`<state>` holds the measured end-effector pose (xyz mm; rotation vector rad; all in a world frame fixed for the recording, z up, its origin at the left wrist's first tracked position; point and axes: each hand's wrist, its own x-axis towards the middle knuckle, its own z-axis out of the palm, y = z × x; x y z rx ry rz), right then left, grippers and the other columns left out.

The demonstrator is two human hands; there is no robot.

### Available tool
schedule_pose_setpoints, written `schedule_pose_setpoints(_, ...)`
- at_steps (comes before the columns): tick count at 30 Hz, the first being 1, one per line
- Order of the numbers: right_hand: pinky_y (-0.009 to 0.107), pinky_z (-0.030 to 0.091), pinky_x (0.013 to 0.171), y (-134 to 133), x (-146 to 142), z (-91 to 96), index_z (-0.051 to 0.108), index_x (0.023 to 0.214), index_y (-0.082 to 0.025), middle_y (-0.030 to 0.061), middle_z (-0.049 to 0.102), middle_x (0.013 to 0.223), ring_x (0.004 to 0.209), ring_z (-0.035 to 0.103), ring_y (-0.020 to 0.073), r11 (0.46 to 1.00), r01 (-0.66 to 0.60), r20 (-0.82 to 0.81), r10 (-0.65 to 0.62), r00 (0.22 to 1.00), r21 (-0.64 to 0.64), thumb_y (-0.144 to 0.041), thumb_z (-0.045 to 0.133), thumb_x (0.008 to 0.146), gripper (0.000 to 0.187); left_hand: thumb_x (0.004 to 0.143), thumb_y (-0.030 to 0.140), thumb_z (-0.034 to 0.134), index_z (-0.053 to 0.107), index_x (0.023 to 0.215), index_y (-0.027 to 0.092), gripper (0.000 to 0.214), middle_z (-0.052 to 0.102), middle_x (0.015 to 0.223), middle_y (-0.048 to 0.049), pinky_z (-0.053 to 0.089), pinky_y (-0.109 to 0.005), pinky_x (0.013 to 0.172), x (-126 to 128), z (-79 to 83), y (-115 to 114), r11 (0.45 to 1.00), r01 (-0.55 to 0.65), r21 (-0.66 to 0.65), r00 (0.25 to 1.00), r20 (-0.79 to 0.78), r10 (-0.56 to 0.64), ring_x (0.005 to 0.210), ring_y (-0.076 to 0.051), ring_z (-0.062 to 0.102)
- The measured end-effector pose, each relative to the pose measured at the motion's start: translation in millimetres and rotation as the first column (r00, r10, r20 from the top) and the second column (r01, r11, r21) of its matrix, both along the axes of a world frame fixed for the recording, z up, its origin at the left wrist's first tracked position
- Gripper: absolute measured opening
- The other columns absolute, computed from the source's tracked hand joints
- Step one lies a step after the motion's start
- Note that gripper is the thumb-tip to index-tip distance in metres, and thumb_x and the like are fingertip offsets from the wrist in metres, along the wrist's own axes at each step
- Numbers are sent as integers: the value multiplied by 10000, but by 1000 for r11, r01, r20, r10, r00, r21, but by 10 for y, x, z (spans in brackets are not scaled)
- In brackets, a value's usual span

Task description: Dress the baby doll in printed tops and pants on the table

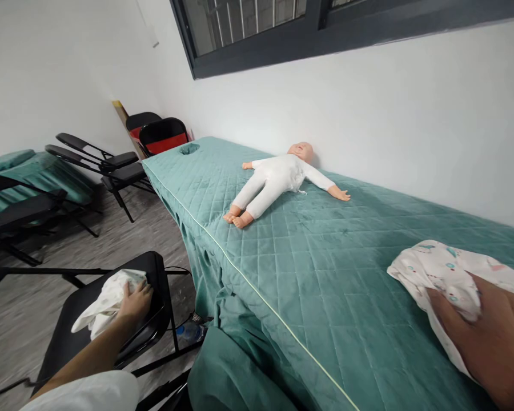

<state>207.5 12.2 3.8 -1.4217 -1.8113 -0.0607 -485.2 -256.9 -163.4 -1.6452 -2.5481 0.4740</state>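
My left hand [136, 299] reaches down to the seat of a black folding chair, with its fingers closed on a crumpled white cloth [105, 302]. At the right edge, my right hand [492, 337] grips a white printed cloth [437, 268] with small coloured figures, held over the bed. Part of that cloth and some of the fingers are hidden or cut off. A baby doll [278, 174] in a white long-sleeved suit lies on its back on the bed, arms spread, apart from both hands.
The bed's green quilted cover [325, 274] has a face hole [189, 149] at its far end. Black folding chairs [120, 165] stand to the left. A plastic bottle [189, 331] lies under the near chair [154, 265]. A wall with a dark-framed window [257, 60] borders the bed.
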Motion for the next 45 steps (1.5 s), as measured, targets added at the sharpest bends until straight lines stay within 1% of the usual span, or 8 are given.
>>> schedule_pose_setpoints(8, 593, 491, 963, -23, 50, -6, 566, 1307, -147, 220, 675, 1149, 1141, 612, 445, 995, 72, 191, -84, 978, 66, -501, 501, 903, 541, 838, 174, 430, 718, 957, 190, 312, 749, 1136, -175, 357, -720, 1072, 179, -8, 340, 905, 175, 388, 977, 42, -207, 1200, -391, 642)
schedule_pose_setpoints(16, 525, 442, 1047, 44, -102, 262, 611, 1251, -165, 175, 666, 1255, 1186, 595, 358, 950, 167, -128, -205, 970, -263, -440, 621, 813, 517, 905, 174, 572, 644, 1168, 208, 274, 677, 1233, -130, 485, -512, 1058, 2389, 1047, 1487, 289, 128, 949, 791, 78, -606, 1218, -286, 615)
schedule_pose_setpoints(21, 438, 503, 934, 64, -489, 710, 671, 1172, -203, 85, 715, 1146, 1029, 652, 288, 924, -117, -492, -84, 866, -364, -506, 731, 776, 502, 943, 358, 614, 516, 1402, 265, 478, 581, 1427, -117, 454, -464, 1117, 4100, 1604, 2289, 652, -81, 754, 23, 656, -755, 1296, -247, 575)
schedule_pose_setpoints(24, 406, 526, 864, 84, -634, 721, 711, 1099, -215, 57, 740, 1072, 972, 664, 268, 868, -380, -651, 92, 754, -318, -543, 742, 793, 450, 851, 499, 716, 505, 1413, 246, 651, 522, 1510, -127, 443, -468, 1128, 4519, 1702, 2711, 820, -246, 516, -434, 698, -569, 1331, -291, 555)
schedule_pose_setpoints(27, 399, 550, 781, 180, -664, 520, 716, 1090, -226, 51, 751, 1036, 903, 681, 261, 799, -521, -790, 99, 605, -299, -545, 741, 801, 431, 807, 585, 738, 556, 1378, 235, 693, 534, 1509, -113, 378, -457, 1185, 4592, 1711, 2952, 898, -227, 376, -632, 645, -430, 1410, -313, 479)
schedule_pose_setpoints(31, 468, 572, 743, 354, -621, 181, 686, 1090, -268, 45, 749, 993, 856, 694, 278, 803, -525, -891, -15, 455, -281, -553, 703, 807, 402, 725, 585, 816, 393, 1528, 252, 967, 395, 1610, -111, 295, -448, 1240, 4623, 1712, 3064, 874, -93, 476, -620, 660, -425, 1490, -322, 365)
schedule_pose_setpoints(39, 488, 470, 998, 376, -501, 99, 606, 1156, -243, 99, 594, 1271, 1193, 566, 303, 993, -84, -732, -5, 681, -85, -454, 718, 737, 482, 591, 493, 929, 138, 1615, 303, 1308, 69, 1715, -117, 97, -516, 1291, 4728, 1634, 2950, 729, -31, 684, -295, 690, -660, 1579, -362, 87)
schedule_pose_setpoints(45, 515, 468, 1020, 163, -563, 217, 647, 1182, -262, 82, 679, 1216, 1131, 624, 327, 873, -467, -739, 218, 638, -145, -517, 660, 831, 434, 726, 454, 851, 273, 1550, 272, 1023, 238, 1661, -119, 201, -445, 1269, 4653, 1609, 2917, 756, -115, 644, -305, 702, -644, 1542, -325, 235)
